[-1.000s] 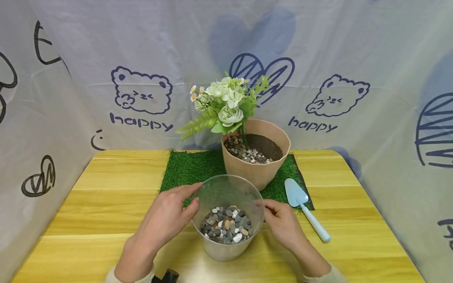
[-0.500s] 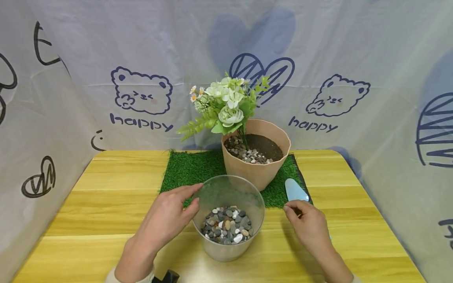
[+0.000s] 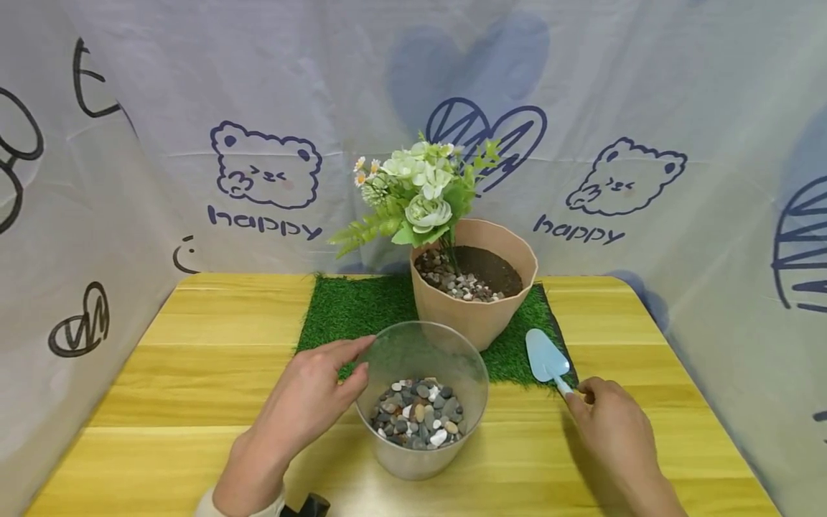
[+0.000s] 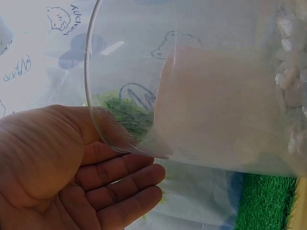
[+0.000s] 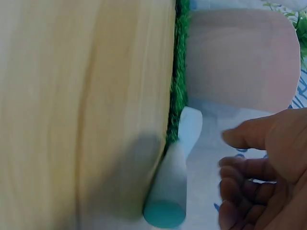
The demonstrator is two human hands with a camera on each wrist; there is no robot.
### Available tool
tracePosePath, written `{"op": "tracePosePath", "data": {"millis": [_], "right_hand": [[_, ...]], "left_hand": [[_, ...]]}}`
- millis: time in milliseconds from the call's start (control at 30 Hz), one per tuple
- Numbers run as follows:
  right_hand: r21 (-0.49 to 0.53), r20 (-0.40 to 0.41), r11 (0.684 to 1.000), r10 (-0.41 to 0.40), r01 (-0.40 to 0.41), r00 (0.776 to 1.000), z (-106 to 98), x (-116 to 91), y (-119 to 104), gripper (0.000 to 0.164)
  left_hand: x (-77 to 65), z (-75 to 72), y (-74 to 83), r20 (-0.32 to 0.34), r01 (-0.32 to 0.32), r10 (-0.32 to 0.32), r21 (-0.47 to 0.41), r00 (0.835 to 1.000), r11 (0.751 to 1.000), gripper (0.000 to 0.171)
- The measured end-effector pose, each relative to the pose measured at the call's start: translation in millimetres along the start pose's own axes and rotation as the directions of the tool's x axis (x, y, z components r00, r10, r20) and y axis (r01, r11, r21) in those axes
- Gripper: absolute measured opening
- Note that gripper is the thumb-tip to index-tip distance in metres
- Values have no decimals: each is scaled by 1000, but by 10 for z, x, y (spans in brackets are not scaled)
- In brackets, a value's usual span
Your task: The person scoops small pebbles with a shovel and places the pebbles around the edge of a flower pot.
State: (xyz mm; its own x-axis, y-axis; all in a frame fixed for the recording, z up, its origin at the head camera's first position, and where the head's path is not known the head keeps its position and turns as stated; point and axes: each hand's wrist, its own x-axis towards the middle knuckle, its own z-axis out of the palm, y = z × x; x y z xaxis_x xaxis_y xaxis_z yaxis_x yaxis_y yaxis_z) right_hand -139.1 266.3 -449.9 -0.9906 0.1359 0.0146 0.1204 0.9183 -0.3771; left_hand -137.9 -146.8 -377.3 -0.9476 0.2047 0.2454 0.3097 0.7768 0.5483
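A clear plastic bucket [image 3: 420,465] with mixed pebbles [image 3: 420,416] in its bottom stands upright near the front of the table. My left hand [image 3: 306,391] rests against the left side of its rim; the left wrist view shows relaxed fingers [image 4: 120,184] beside the clear wall. To the right, a light-blue trowel [image 3: 545,355] lies with its blade on the mat's edge. My right hand [image 3: 614,424] is over its handle, hiding most of it in the head view. In the right wrist view, loosely curled fingers stand apart from the trowel handle [image 5: 168,184].
Behind the bucket, a peach flowerpot [image 3: 468,316] holds dark soil [image 3: 494,269], pebbles and a bunch of pale green-white flowers [image 3: 426,190]. It stands on a green turf mat [image 3: 352,309]. A black object [image 3: 313,505] shows at the front edge. Printed cloth [image 3: 362,86] surrounds the wooden table [image 3: 194,359].
My right hand has left the bucket's right side and moved right to the trowel's handle. The left hand has stayed at the rim. The head view has shifted slightly.
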Motion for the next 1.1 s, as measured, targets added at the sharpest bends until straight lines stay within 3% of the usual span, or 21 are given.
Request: {"op": "tracePosePath", "data": {"millis": [167, 500, 867, 1100], "right_hand": [[-77, 103, 996, 48, -40, 994, -64, 40, 111, 48], [-116, 187, 993, 54, -33, 981, -80, -2, 165, 42], [-113, 238, 991, 90, -65, 967, 42, 71, 249, 30], [-95, 213, 993, 93, -74, 973, -8, 70, 263, 30]], "left_hand": [[-2, 6, 2, 3, 5, -5, 1, 1000, 1000, 44], [-3, 6, -3, 3, 7, -7, 0, 1000, 1000, 44], [1, -6, 9, 9, 17, -17, 0, 1000, 1000, 44], [2, -2, 10, 6, 12, -12, 3, 1000, 1000, 43]]}}
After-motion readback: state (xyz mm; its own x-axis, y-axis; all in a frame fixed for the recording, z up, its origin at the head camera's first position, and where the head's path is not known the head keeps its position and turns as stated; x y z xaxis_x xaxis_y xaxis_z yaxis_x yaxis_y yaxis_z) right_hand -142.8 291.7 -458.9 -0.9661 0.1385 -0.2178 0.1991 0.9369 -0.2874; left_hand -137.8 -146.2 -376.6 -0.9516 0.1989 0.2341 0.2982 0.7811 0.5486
